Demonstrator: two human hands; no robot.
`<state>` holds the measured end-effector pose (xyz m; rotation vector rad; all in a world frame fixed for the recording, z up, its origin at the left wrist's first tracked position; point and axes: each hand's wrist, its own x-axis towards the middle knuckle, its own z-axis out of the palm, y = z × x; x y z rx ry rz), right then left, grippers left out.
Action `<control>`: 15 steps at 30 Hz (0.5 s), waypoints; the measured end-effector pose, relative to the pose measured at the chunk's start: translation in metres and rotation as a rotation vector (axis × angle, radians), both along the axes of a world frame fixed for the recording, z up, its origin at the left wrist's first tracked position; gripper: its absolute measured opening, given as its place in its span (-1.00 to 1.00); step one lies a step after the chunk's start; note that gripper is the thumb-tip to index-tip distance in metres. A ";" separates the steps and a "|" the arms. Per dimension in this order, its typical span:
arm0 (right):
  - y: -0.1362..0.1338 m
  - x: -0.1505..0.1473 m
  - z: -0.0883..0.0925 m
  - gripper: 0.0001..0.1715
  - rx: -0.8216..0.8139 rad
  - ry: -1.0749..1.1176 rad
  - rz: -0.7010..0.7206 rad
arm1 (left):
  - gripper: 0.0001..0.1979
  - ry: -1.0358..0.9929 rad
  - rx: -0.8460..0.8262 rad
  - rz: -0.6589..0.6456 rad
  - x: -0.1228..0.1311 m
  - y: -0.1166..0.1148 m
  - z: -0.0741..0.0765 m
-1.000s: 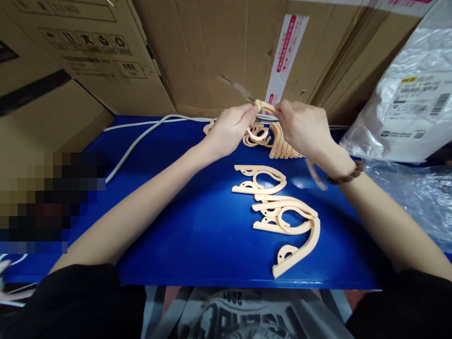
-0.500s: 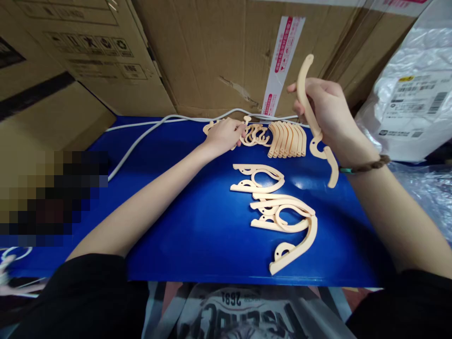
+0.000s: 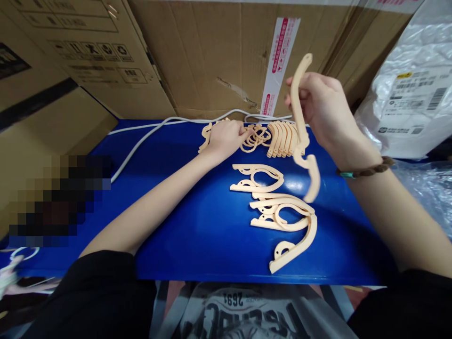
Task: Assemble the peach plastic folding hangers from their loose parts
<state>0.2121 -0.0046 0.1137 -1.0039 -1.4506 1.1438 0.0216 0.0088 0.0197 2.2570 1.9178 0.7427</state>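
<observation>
My right hand (image 3: 323, 106), raised over the right side of the table, grips a beige plastic folding hanger (image 3: 298, 101) by its long curved arm; a shorter hinged piece dangles below. At the back of the table, my left hand (image 3: 228, 136) reaches into the loose curved hook pieces (image 3: 257, 136), fingers bent together; whatever lies between them is hidden. Beside these, a row of curved arm pieces (image 3: 282, 139) lies stacked side by side. Nearer me rest a folded hanger (image 3: 256, 188) and several overlapping hanger parts (image 3: 293, 256).
Large cardboard boxes (image 3: 205, 56) stand behind the blue table (image 3: 197, 235). A white cable (image 3: 141, 141) runs along its back left. White plastic packaging (image 3: 399, 117) stands at the right. A pixelated patch covers part of the left side.
My right hand has shifted slightly left, and the hanger's lower piece has swung left and down. My left hand has moved slightly right among the hook pieces.
</observation>
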 end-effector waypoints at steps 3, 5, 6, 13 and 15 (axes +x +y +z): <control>0.012 0.002 -0.007 -0.81 0.084 0.109 -0.091 | -0.32 -0.426 -0.134 -0.179 0.001 -0.002 0.010; 0.019 0.006 -0.010 -0.84 0.182 0.153 -0.143 | -0.21 -0.714 -0.359 -0.291 0.001 -0.004 0.022; 0.022 0.009 -0.012 -0.85 0.243 0.131 -0.166 | -0.22 -0.824 -0.446 -0.312 0.001 -0.005 0.028; 0.023 0.025 -0.012 -0.82 0.602 -0.678 -0.349 | -0.71 -1.247 -0.468 -0.219 -0.004 -0.012 0.051; 0.017 0.022 -0.014 -0.79 0.652 -1.045 -0.335 | -0.72 -1.285 -0.491 -0.201 -0.001 -0.015 0.051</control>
